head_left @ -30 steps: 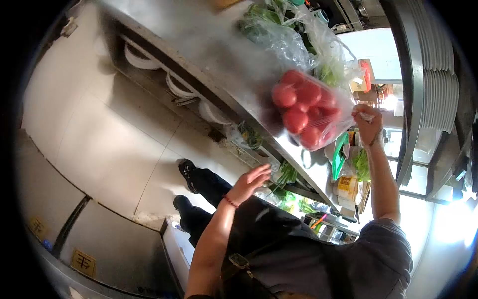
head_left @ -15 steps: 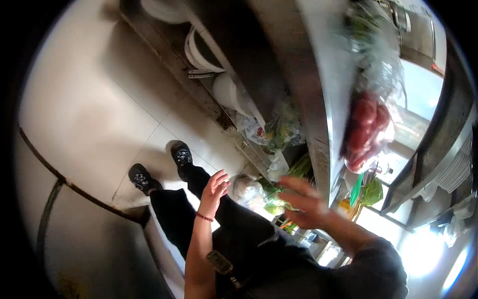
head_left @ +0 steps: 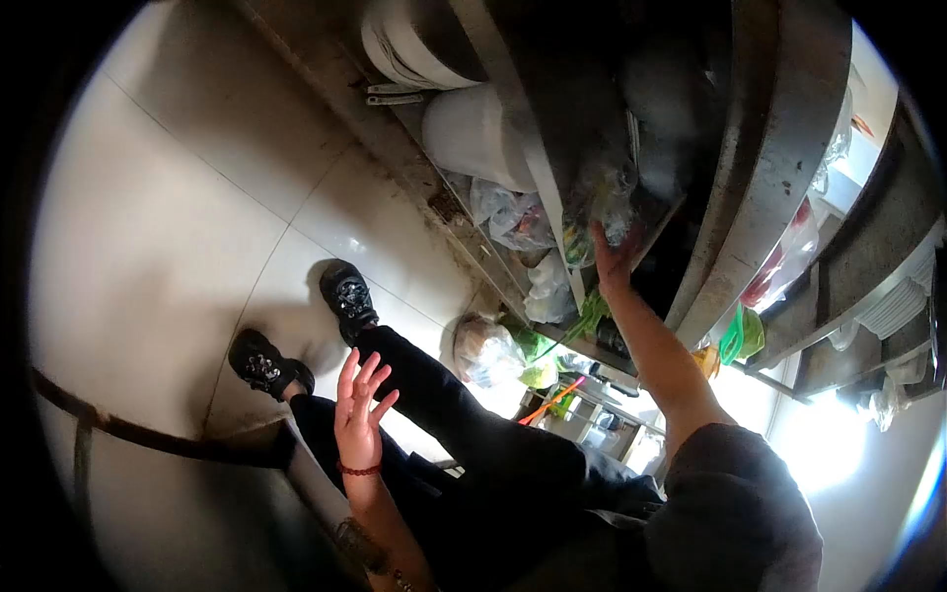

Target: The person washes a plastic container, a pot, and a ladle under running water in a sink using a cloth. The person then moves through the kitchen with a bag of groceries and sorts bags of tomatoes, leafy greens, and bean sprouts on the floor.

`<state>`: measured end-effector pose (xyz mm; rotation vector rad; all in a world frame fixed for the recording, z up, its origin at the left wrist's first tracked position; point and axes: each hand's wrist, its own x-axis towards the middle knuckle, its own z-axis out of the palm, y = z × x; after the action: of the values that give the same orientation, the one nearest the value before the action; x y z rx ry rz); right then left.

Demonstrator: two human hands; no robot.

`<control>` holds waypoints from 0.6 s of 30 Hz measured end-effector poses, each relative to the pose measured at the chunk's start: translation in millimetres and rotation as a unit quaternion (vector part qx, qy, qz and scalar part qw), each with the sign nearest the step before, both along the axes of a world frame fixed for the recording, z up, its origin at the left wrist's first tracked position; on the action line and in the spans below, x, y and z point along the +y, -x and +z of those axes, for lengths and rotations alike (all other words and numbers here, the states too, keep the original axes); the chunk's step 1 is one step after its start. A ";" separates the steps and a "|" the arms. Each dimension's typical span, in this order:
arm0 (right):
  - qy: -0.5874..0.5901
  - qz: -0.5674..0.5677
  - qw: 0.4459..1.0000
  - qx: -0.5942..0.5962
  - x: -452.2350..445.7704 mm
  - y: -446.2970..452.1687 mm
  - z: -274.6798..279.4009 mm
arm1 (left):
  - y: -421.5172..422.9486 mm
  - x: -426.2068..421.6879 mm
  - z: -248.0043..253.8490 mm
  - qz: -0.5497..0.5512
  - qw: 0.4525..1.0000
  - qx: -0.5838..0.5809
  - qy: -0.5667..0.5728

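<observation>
My right hand (head_left: 616, 260) reaches into the dark shelf beneath the worktop. It is at the near end of a clear plastic bag (head_left: 604, 202) holding something green, its thumb by the bag; the other fingers are lost in shadow, so I cannot tell whether they grip it. My left hand (head_left: 359, 419), with a red bead bracelet on the wrist, hangs over the floor with its fingers spread and holds nothing. Green stalks (head_left: 590, 314) lie just below my right wrist.
White tubs (head_left: 473, 133) and another clear bag (head_left: 518, 212) sit on the lower shelf. The steel worktop edge (head_left: 760, 197) runs above my right arm. A bagged bundle (head_left: 485, 350) is near my feet. Stacked white dishes (head_left: 893, 306) stand on a rack at right.
My right hand has moved from in front of the shelving into the shelf, up to the plastic bag. My left hand has shifted left and down, with fingers more spread. The view has tilted and moved closer.
</observation>
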<state>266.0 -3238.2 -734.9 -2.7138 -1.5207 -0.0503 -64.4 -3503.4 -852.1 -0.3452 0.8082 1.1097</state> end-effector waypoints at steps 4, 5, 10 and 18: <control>-0.016 -0.027 0.999 0.037 48.5 -13.8 -33.4 | 10.0 -0.9 -3.9 0.010 1.000 0.002 -0.003; 0.055 -0.021 0.997 0.056 59.2 -39.8 -50.0 | 10.0 -1.1 -5.4 0.020 1.000 -0.001 -0.004; -0.018 -0.110 0.931 0.347 40.5 -106.1 -31.4 | 7.7 1.2 -9.0 -0.016 0.999 0.023 0.019; -0.159 -0.379 0.858 0.309 2.5 -97.7 -10.4 | -1.5 1.6 -10.2 -0.065 0.996 0.040 0.035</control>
<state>363.7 -3235.7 -745.3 -2.4891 -0.2164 0.4584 -62.8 -3501.8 -862.3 -0.3052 0.9288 0.9801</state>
